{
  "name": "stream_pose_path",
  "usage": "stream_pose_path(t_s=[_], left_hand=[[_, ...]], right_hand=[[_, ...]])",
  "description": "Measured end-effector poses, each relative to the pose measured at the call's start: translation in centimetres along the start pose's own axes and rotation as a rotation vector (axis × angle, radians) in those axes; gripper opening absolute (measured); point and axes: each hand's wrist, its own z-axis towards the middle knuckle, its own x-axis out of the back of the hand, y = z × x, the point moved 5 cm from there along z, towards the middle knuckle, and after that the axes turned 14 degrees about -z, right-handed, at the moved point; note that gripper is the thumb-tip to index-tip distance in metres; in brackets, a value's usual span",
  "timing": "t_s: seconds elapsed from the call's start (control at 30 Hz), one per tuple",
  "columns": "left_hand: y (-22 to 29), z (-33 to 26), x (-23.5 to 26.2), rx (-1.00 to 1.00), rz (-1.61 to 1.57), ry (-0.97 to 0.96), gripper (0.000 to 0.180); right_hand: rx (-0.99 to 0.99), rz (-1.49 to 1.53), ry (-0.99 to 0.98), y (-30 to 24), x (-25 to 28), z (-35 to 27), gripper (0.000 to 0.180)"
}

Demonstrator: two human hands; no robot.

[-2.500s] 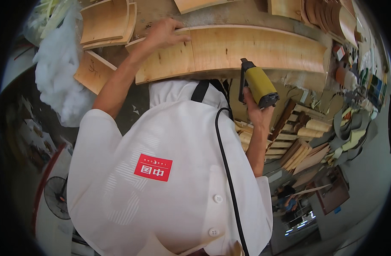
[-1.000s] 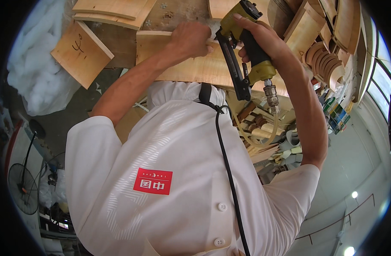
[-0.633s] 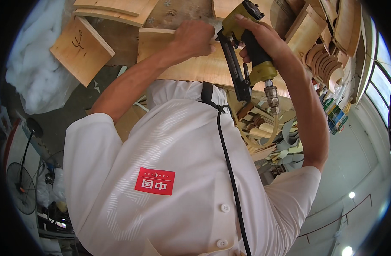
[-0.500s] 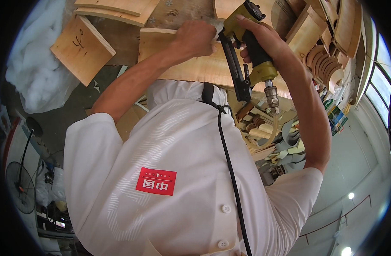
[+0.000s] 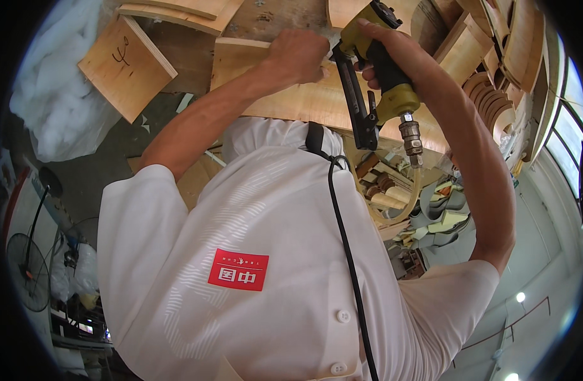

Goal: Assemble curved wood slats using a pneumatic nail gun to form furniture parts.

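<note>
My right hand [image 5: 399, 57] is wrapped round the black grip of an olive-yellow pneumatic staple gun [image 5: 396, 101]. Its long black magazine slants beside the grip, and a metal air coupling with a yellowish hose [image 5: 415, 190] hangs from the handle end. Close to the left of the gun's nose, my left hand [image 5: 298, 57] is curled closed over a pale plywood board [image 5: 285, 98]. Whatever its fingers may hold is hidden, though a small whitish bit shows between them and the gun.
At left lies a plywood piece [image 5: 127, 68] with a handwritten mark, beside a bag of white stuffing [image 5: 56, 95]. Curved wooden parts [image 5: 491, 105] are stacked at right. Offcuts and grey foam scraps [image 5: 440, 209] lie lower right. A black cord [image 5: 345, 247] hangs down my shirt.
The view has shifted slightly. My right hand and the staple gun have moved a little to the right relative to my left hand, which keeps its place on the board.
</note>
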Motion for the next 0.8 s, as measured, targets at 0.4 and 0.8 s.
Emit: stream_pose_path(t_s=[0.4, 0.8], left_hand=[[-0.1, 0.1, 0.0, -0.038, 0.031, 0.033, 0.036], [0.0, 0.2, 0.0, 0.015, 0.028, -0.015, 0.029]], right_hand=[[-0.05, 0.02, 0.014, -0.2, -0.1, -0.2, 0.054], [0.047, 0.072, 0.058, 0.8, 1.6, -1.5, 0.055]])
